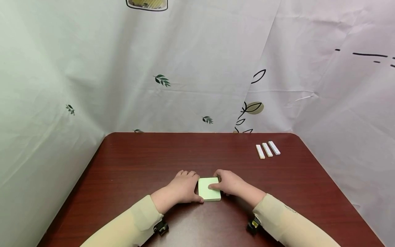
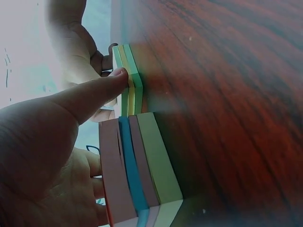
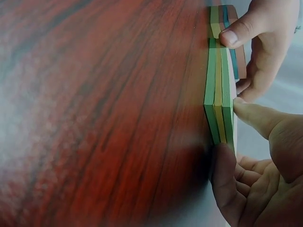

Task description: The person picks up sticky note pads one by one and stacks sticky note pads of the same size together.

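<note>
Two stacks of square sticky notes lie side by side on the table. The right stack (image 1: pixel 206 192) has a pale green top and, from the side, green and yellow layers. My right hand (image 1: pixel 229 182) grips it, thumb on top and fingers at its right edge. My left hand (image 1: pixel 184 188) is cupped at the left, its thumb touching the right stack's near left corner. Under that palm, hidden in the head view, the other stack (image 2: pixel 135 175) shows pinkish, blue and pale green layers in the left wrist view. Left fingers lie on its far side.
Three slim white bars (image 1: pixel 267 150) lie in a row at the back right of the reddish-brown table (image 1: pixel 154 151). A pale printed cloth (image 1: pixel 185 68) hangs behind and along both sides of the table.
</note>
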`<control>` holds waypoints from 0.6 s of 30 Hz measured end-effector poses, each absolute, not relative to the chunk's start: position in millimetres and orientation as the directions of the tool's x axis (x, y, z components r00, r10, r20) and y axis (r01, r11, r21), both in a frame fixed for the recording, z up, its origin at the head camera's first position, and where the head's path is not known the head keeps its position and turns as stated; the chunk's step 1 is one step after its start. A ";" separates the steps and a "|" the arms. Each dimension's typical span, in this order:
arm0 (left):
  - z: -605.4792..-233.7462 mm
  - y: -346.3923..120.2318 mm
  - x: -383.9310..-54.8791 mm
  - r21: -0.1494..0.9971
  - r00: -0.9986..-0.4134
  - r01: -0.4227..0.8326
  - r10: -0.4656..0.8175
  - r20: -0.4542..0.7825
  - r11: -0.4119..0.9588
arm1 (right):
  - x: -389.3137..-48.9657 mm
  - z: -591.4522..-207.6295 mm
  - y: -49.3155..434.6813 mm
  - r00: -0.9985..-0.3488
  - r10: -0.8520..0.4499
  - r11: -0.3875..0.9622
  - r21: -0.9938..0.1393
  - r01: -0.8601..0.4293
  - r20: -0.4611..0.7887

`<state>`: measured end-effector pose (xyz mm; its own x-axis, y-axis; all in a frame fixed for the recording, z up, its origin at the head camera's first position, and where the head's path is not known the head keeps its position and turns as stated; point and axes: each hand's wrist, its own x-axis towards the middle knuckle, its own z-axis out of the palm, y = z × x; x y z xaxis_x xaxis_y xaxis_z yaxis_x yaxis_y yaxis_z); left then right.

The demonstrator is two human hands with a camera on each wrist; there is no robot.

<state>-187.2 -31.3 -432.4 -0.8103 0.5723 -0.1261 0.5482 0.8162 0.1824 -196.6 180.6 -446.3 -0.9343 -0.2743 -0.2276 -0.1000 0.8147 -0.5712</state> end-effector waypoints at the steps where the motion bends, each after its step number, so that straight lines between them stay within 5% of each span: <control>1: -432.5 -31.2 -187.1 0.184 -0.810 0.548 0.572 -0.127 0.816 | -196.6 -446.4 180.7 -0.934 -0.274 0.814 -0.573 -0.099 -0.228; 18: -431.9 -29.6 -187.4 0.157 -0.811 0.548 0.568 -0.138 0.821 | -194.2 -447.4 179.4 -0.945 -0.275 0.838 -0.527 -0.144 -0.177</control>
